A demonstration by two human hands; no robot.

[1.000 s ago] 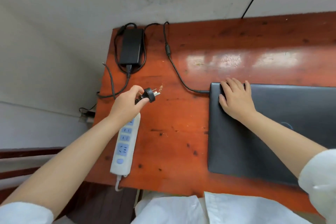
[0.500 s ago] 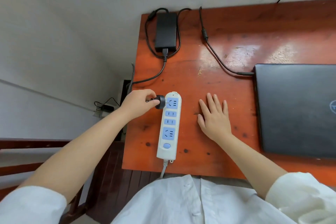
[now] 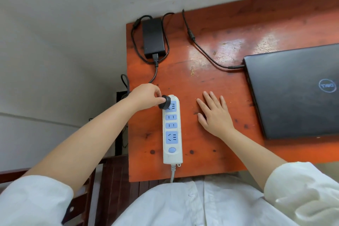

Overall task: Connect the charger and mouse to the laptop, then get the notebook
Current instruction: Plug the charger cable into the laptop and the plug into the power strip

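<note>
A red-brown wooden table (image 3: 211, 82) holds a closed black laptop (image 3: 293, 93) at the right, with a cable plugged into its left edge. A white power strip (image 3: 172, 134) lies near the table's left side, and the black charger brick (image 3: 153, 37) sits beyond it. The right hand (image 3: 213, 113) rests flat, fingers spread, between strip and laptop. The left hand (image 3: 146, 96) pinches the black plug (image 3: 165, 102) at the strip's far socket.
</note>
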